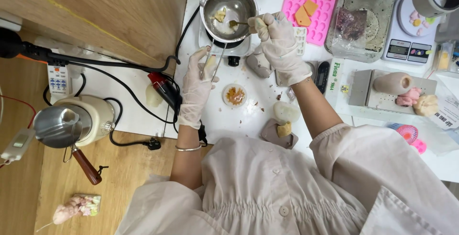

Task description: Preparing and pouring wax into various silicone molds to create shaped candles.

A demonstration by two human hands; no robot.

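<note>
Under the right hand (279,44): steel melting pot (229,10) on a small hotplate (229,48), pale chunks inside; fingers pinched on a small spoon (236,23). Left hand (200,80) clamped on the pot's wire handle (215,63). Risk, judged: pot tipping off the hotplate if the handle grip twists; glove touching hot metal.

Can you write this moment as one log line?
left hand: holds pot handle | right hand: stirs pot with spoon | pot: on small burner
</note>
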